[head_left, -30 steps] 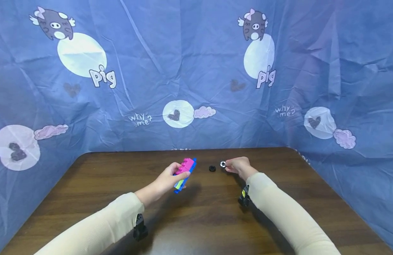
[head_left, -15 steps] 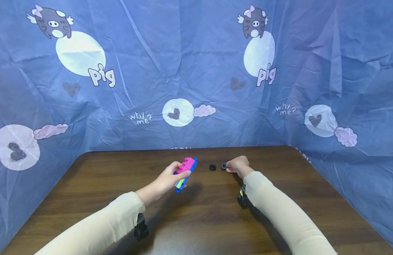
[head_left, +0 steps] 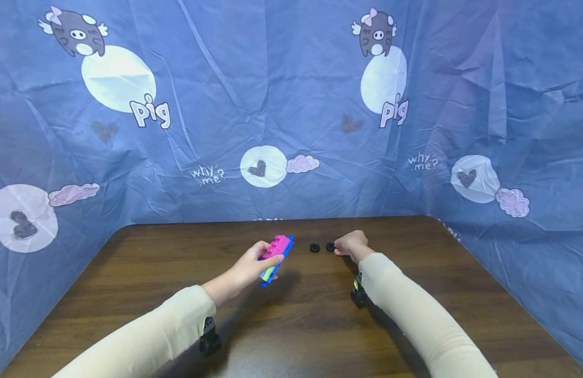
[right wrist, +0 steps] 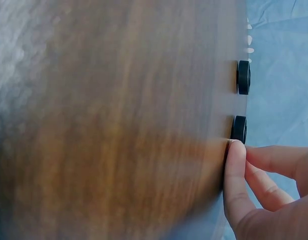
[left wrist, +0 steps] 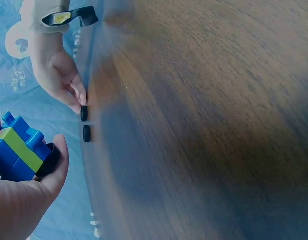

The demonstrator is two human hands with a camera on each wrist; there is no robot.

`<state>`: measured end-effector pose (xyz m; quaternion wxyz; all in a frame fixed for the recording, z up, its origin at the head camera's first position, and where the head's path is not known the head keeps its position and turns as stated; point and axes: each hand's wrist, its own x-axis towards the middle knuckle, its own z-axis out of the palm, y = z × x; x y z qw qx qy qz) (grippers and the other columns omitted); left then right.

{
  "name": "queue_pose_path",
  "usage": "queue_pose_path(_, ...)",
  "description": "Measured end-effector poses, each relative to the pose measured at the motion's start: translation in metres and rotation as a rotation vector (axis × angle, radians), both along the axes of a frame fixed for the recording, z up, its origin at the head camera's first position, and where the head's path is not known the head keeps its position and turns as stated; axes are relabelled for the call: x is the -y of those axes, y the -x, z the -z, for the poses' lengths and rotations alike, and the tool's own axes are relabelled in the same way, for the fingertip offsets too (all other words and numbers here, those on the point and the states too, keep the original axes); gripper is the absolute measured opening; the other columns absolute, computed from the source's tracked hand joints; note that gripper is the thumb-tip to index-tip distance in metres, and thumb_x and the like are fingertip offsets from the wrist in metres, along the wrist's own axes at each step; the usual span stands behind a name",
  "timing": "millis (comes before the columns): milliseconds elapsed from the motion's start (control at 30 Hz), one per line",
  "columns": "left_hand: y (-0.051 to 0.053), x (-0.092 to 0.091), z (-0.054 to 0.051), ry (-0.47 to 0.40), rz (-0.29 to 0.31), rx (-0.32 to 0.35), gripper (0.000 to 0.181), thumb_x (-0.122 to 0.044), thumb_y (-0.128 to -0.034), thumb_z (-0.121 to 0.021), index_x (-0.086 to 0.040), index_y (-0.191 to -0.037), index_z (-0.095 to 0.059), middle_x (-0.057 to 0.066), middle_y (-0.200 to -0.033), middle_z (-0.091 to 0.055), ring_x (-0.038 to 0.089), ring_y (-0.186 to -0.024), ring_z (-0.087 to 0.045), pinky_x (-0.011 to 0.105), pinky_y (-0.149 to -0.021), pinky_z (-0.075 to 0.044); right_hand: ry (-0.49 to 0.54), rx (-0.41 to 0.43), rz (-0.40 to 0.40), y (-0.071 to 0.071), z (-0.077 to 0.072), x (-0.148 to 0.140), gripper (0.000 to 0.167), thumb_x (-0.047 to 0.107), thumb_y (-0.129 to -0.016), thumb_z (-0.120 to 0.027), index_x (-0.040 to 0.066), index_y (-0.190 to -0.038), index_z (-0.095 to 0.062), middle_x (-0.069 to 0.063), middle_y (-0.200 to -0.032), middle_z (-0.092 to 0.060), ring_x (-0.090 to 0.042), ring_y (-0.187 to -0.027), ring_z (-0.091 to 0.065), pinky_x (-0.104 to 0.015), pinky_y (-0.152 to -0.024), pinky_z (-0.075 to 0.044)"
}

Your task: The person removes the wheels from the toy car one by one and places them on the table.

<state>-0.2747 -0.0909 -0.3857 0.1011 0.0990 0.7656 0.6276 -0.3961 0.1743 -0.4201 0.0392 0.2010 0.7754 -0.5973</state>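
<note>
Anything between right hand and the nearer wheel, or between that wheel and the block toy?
Nothing visible between the right hand and the nearer wheel; fingertips are at its edge. Toward the block toy in the left hand, the other wheel lies between, flat on the table.

Left hand gripping, right hand pinching

I watch from my post, head view. Left arm angles in from the lower left, right arm from the lower right, pale sleeves down near the wrists. Left thumb lies extended across its grip. Right hand reaches slightly farther forward, its fingertips drawn close together.
</note>
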Motion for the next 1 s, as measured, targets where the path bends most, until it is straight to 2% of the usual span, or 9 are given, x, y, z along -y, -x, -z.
queue_pose_path(167, 0.0, -0.001, 0.002, -0.008, -0.007, 0.004, 0.032, -0.015, -0.0958, -0.06, 0.004, -0.115, -0.043, 0.02, -0.106, -0.057, 0.036, -0.088, -0.066, 0.048, -0.082, -0.057, -0.012, 0.022, 0.018, 0.003, 0.002, -0.001, 0.033, -0.014, -0.077, -0.065, -0.017, -0.109, -0.058, -0.009, -0.057, -0.064, -0.008, -0.043, -0.057, -0.023, -0.052, -0.055)
queue_pose_path(300, 0.0, -0.001, 0.002, -0.014, -0.001, 0.002, 0.032, -0.015, -0.0959, -0.06, 0.004, -0.115, -0.043, 0.019, -0.105, -0.057, 0.037, -0.088, -0.066, 0.048, -0.082, -0.056, -0.006, 0.02, 0.0, 0.002, 0.0, -0.004, 0.033, -0.013, -0.077, -0.065, -0.018, -0.108, -0.056, -0.016, -0.068, -0.067, -0.01, -0.045, -0.059, -0.024, -0.054, -0.056)
queue_pose_path(467, -0.001, 0.0, 0.002, -0.012, 0.013, 0.001, 0.033, -0.016, -0.0964, -0.059, 0.004, -0.115, -0.043, 0.02, -0.106, -0.057, 0.035, -0.086, -0.067, 0.048, -0.081, -0.057, 0.011, 0.01, -0.01, -0.007, -0.006, -0.005, 0.036, -0.012, -0.079, -0.063, -0.017, -0.114, -0.054, -0.011, -0.066, -0.065, -0.009, -0.048, -0.059, -0.023, -0.058, -0.057)
queue_pose_path(567, 0.0, 0.001, 0.002, -0.005, 0.021, 0.0, 0.034, -0.018, -0.0966, -0.059, 0.004, -0.116, -0.042, 0.02, -0.108, -0.057, 0.032, -0.084, -0.067, 0.047, -0.081, -0.057, 0.026, -0.008, -0.022, -0.012, -0.011, -0.008, 0.035, -0.012, -0.08, -0.062, -0.019, -0.114, -0.054, -0.007, -0.061, -0.062, -0.008, -0.049, -0.059, -0.022, -0.057, -0.056)
queue_pose_path(767, -0.001, 0.001, 0.0, 0.003, 0.032, -0.02, 0.036, -0.019, -0.0954, -0.061, 0.004, -0.117, -0.045, 0.019, -0.106, -0.059, 0.025, -0.08, -0.067, 0.044, -0.078, -0.058, 0.026, -0.001, -0.057, -0.017, -0.021, -0.012, 0.036, -0.007, -0.084, -0.063, -0.016, -0.118, -0.055, -0.007, -0.071, -0.063, -0.009, -0.056, -0.061, -0.023, -0.063, -0.057)
queue_pose_path(1000, -0.001, -0.002, -0.002, 0.041, 0.027, -0.066, 0.036, -0.02, -0.0928, -0.066, 0.004, -0.115, -0.051, 0.016, -0.1, -0.064, 0.022, -0.077, -0.067, 0.03, -0.069, -0.056, 0.094, -0.005, -0.159, -0.021, -0.036, -0.01, 0.039, -0.003, -0.088, -0.06, -0.016, -0.123, -0.051, -0.009, -0.075, -0.064, -0.009, -0.058, -0.063, -0.024, -0.068, -0.058)
